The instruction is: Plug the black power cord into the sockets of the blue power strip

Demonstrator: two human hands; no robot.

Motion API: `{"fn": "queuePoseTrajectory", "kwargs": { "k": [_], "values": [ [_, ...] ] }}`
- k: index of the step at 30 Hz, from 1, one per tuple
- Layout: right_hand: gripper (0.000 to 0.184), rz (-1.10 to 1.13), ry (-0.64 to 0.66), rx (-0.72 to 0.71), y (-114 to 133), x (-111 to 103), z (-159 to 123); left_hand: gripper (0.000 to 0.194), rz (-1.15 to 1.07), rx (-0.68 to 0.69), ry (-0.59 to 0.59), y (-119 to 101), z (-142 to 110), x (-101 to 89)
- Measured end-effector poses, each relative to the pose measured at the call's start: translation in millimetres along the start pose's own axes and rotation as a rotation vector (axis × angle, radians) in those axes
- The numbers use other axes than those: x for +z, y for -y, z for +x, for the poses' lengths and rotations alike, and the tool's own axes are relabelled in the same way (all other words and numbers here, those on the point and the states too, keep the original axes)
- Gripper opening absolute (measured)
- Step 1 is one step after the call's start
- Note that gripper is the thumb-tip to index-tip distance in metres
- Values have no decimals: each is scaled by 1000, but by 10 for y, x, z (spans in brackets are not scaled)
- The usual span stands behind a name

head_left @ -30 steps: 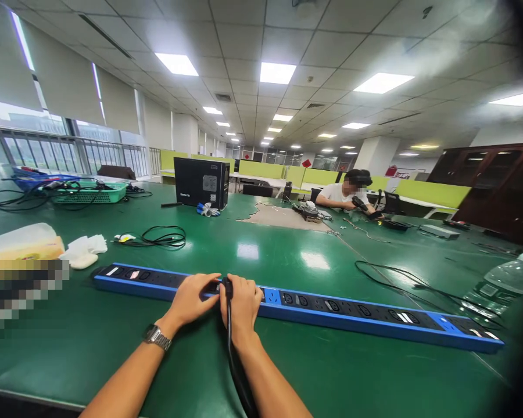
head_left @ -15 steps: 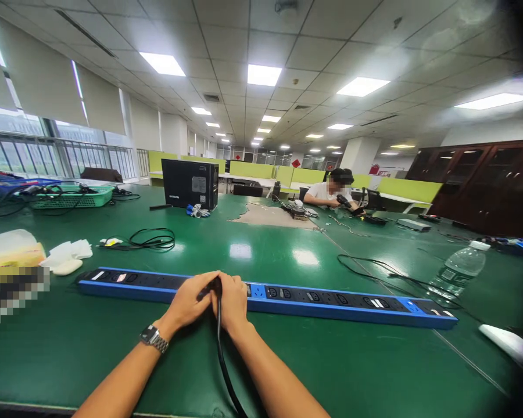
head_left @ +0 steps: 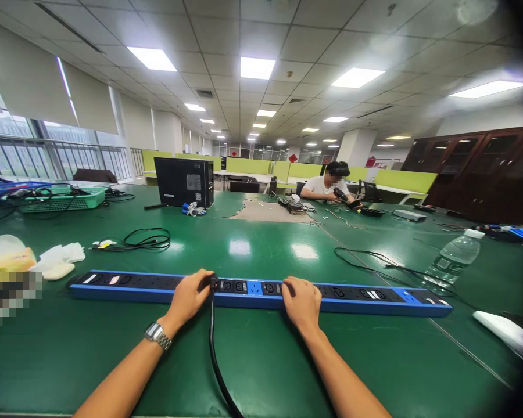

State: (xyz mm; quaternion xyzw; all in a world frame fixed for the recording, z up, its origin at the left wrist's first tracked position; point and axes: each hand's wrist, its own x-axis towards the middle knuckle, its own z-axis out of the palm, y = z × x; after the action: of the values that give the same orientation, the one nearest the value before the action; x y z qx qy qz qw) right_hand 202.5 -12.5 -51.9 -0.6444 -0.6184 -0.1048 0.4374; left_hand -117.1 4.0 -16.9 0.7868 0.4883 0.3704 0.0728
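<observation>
A: Surface?
B: Green-topped table (head_left: 261, 360), glossy. Blue-and-black power strip (head_left: 260, 301) lying left to right across the near part.
A: Left?
B: Coiled black cable (head_left: 150, 248). Farther off, green basket (head_left: 85, 201).
A: Far side?
B: Black computer case (head_left: 183, 181), upright; blue-and-white bundle (head_left: 194, 209) just beside.
A: Right?
B: Clear bottle (head_left: 455, 259), white cap, standing.
</observation>
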Motion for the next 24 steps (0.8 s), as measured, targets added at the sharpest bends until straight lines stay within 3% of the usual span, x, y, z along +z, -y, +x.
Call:
{"fn": "queuePoseTrajectory", "kwargs": {
  "k": [4, 8, 13, 18, 22, 24],
  "values": [
    [22, -5, -13, 30, 119, 29, -42, 21, -88, -4, 32, 37, 17, -36],
    [21, 4, -22, 52, 163, 26, -28, 17, -180, -32, -8, 29, 12, -17],
    [22, 19, -49, 71, 179, 10, -14, 20, -189, -20, -66, -351, 99, 310],
    [28, 25, -53, 55, 157, 1, -15, 17, -127, 28, 20, -759, 239, 675],
    [24, 37, -40, 25, 207, -25, -33, 19, -53, 50, 85, -818, 270, 694],
    [25, 67, 24, -66, 299, -40, -53, 26, -37, 63, 110, -809, 260, 659]
  ]
}}
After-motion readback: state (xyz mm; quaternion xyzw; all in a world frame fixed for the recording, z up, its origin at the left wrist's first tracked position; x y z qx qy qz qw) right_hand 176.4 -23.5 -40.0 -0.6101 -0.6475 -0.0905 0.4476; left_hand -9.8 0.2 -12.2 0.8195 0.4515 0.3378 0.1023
